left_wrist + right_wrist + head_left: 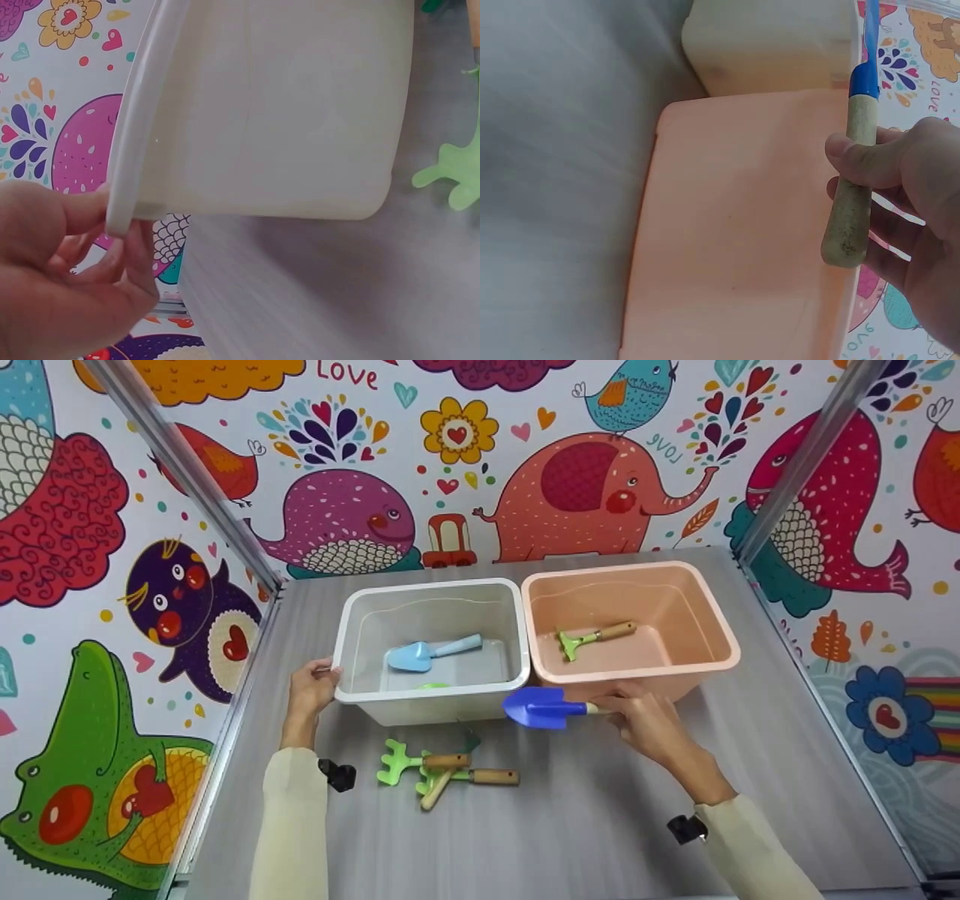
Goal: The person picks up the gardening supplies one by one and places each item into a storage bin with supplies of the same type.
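Note:
My right hand [649, 724] holds a blue trowel [544, 708] by its pale wooden handle [853, 187], in front of the two bins. The blade points left, near the front right corner of the white bin [431, 712]. With thumb and fingers my left hand [75, 262] pinches the white bin's rim at its left front corner. Inside that bin lie a light blue trowel [411, 657] and a green thing [433, 686], mostly hidden by the front wall. The peach bin [720, 656] beside it contains a small green rake [574, 645] with a wooden handle.
In front of the white bin, small green garden rakes [397, 763] with wooden handles lie crossed over another wooden-handled tool [436, 791], on the grey table [570, 840]. Patterned walls [450, 510] and metal posts [187, 472] enclose the back and sides.

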Demonstrator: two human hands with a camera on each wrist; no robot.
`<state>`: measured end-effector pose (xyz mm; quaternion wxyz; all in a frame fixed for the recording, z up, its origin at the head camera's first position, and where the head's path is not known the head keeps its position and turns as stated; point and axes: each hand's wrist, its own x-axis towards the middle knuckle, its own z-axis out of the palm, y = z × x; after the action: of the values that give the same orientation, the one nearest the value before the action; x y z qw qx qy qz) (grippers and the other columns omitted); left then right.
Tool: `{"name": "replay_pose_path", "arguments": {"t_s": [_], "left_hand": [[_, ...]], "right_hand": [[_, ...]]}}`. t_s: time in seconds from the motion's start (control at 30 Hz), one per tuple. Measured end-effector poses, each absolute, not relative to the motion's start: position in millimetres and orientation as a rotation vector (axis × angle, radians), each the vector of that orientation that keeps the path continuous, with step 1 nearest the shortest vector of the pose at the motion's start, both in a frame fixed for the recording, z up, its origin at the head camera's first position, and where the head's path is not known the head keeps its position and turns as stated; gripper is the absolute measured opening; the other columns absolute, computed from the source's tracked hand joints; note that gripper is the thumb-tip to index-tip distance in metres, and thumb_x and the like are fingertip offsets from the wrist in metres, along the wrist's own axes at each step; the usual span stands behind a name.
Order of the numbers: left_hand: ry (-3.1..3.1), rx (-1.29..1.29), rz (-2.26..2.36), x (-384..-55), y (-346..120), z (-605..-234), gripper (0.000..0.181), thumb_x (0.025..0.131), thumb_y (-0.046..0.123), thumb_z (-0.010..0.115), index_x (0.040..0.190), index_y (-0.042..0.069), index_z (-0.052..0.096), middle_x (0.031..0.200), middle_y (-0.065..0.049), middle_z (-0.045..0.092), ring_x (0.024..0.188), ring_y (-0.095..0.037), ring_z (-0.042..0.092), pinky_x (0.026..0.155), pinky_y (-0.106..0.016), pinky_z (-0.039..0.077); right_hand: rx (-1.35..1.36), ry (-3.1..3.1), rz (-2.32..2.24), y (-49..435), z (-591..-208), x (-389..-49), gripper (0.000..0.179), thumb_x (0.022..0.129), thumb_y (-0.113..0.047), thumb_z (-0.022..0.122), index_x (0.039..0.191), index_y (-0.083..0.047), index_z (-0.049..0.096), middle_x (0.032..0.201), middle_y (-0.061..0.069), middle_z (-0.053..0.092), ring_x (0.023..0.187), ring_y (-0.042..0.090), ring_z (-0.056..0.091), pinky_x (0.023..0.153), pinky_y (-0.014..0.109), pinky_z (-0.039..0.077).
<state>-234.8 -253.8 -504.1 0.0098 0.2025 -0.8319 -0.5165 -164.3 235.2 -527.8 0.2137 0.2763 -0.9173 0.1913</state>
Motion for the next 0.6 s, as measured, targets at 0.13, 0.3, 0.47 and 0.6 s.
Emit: {"name": "replay_pose_path", "arguments": {"t_s": [0.13,0.3,0.47,0.6], "left_hand": [[-2.620,0.650,-1.595,-233.9,-254.2,-502.5,0.038,0.098,0.003,0.054,0.133,-0.011,0.054,0.128,-0.035,0.059,0.099,-0.027,0.063,0.062,-0.016,0.046],[-2.619,0.663,-1.604,-233.0,-254.0,-501.7,0.039,0.099,0.004,0.054,0.134,-0.011,0.054,0.128,-0.034,0.059,0.102,-0.029,0.063,0.065,-0.017,0.048],[-2.613,0.674,-1.647,-233.4,-253.7,-501.6,0.039,0.099,0.004,0.054,0.136,-0.009,0.054,0.128,-0.032,0.059,0.104,-0.029,0.063,0.069,-0.020,0.051],[-2.597,0.670,-1.668,-232.6,-252.3,-500.0,0.037,0.099,0.004,0.055,0.133,-0.009,0.055,0.123,-0.030,0.062,0.099,-0.026,0.064,0.074,-0.025,0.054]], "right_hand": [[0.787,-2.576,0.532,227.3,-518.9,-168.0,0.046,0.070,0.013,0.076,0.107,-0.016,0.080,0.095,0.002,0.071,0.082,0.020,0.066,0.067,0.035,0.054],[0.732,-2.719,0.564,217.4,-505.8,-170.5,0.052,0.076,0.010,0.077,0.119,-0.020,0.075,0.095,0.002,0.070,0.082,0.015,0.063,0.064,0.026,0.054],[0.757,-2.719,0.596,210.9,-500.4,-177.5,0.044,0.077,0.010,0.078,0.113,-0.016,0.078,0.089,0.002,0.069,0.079,0.016,0.065,0.068,0.030,0.056],[0.830,-2.623,0.593,207.5,-500.5,-185.1,0.036,0.077,0.011,0.077,0.105,-0.012,0.080,0.087,0.002,0.070,0.077,0.017,0.068,0.069,0.034,0.057]]}}
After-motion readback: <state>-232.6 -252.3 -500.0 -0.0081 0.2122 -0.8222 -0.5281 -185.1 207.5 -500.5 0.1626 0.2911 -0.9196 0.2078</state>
